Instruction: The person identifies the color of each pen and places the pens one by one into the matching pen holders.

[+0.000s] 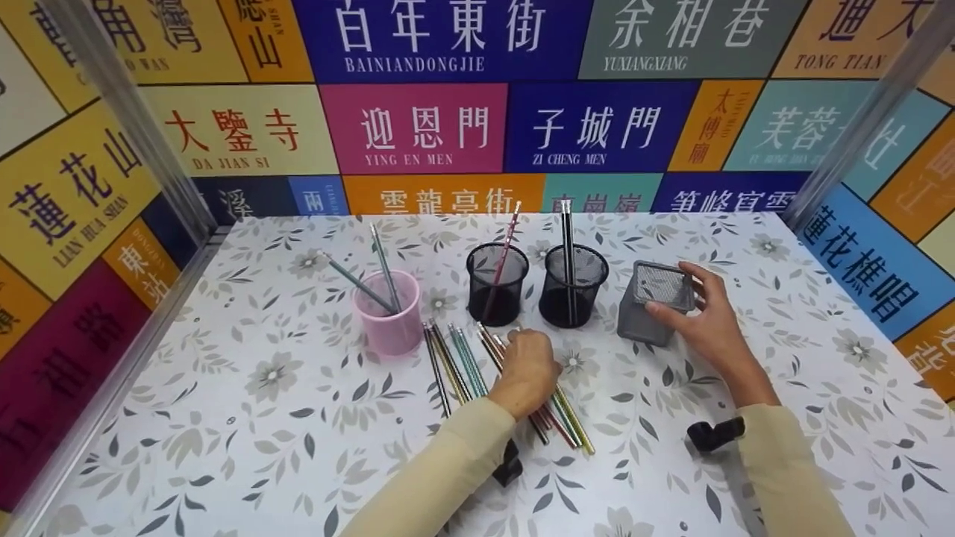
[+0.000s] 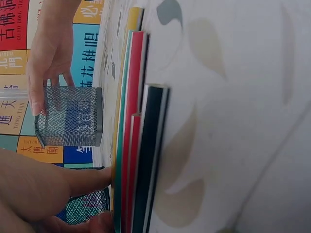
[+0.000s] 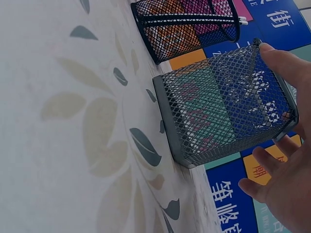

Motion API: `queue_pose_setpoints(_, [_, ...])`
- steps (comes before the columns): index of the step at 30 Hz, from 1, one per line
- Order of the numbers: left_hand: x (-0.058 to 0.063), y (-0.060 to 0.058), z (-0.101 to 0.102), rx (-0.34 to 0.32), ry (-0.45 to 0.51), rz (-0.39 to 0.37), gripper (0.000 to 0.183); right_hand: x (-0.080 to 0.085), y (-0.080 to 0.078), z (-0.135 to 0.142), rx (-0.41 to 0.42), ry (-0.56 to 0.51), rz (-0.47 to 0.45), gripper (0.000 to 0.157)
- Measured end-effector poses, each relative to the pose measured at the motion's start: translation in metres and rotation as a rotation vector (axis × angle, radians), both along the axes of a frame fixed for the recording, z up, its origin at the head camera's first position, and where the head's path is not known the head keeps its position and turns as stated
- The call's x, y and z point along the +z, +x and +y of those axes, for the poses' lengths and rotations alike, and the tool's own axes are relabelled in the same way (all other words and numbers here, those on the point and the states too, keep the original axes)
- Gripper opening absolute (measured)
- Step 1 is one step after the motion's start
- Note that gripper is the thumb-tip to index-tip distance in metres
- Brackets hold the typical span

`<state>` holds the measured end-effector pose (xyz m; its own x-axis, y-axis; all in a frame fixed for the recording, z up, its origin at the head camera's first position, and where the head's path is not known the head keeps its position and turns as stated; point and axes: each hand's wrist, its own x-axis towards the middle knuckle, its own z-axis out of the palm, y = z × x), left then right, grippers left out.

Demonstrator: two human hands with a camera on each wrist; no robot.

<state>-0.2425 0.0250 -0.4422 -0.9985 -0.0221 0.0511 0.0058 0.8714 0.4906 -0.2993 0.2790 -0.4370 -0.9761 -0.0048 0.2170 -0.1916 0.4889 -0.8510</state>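
Note:
My left hand [image 1: 528, 369] bends down over the right-hand bunch of pencils [image 1: 573, 421] on the table. In the left wrist view, its fingertips [image 2: 103, 177] pinch at the side of these pencils, which show yellow, green, red and black; the exact grip is partly hidden. With thumb and fingers on opposite sides of the rim, my right hand [image 1: 712, 317] holds a grey square mesh pencil holder [image 1: 647, 322]. The holder stands upright, and no pencils show inside its mesh [image 3: 209, 107]. More pencils [image 1: 462, 358] lie just left of my left hand.
Left of the pencils stands a pink cup [image 1: 388, 332] with two pencils leaning in it. Behind them are a round black mesh cup [image 1: 494, 306] with a red pencil and another black mesh cup [image 1: 586, 294] with dark pencils. Sign-covered panels [image 1: 425, 127] border the flowered tabletop [image 1: 261, 440].

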Motion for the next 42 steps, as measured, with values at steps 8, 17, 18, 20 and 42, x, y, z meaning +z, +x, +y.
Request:
queue_pose_setpoints(8, [0.003,-0.006,0.002,0.003,-0.098,-0.053,0.018,0.003,-0.002,-0.002,0.011,-0.005,-0.018,0.086])
queue_pose_setpoints(17, [-0.002,-0.008,0.012,0.012,-0.021,-0.041,0.012,0.005,-0.002,0.001,-0.002,-0.011,-0.074,0.090])
queue_pose_setpoints(18, [-0.002,-0.008,0.014,0.006,-0.010,-0.035,0.012,0.005,-0.002,0.001,-0.001,-0.009,-0.076,0.090])
queue_pose_setpoints(20, [-0.003,-0.008,0.019,-0.001,-0.004,-0.024,0.012,0.004,-0.001,0.001,0.000,0.002,-0.081,0.090])
queue_pose_setpoints(42, [0.013,-0.007,0.027,-0.135,0.440,-0.184,0.033,-0.006,-0.004,0.010,0.021,-0.011,-0.098,0.109])
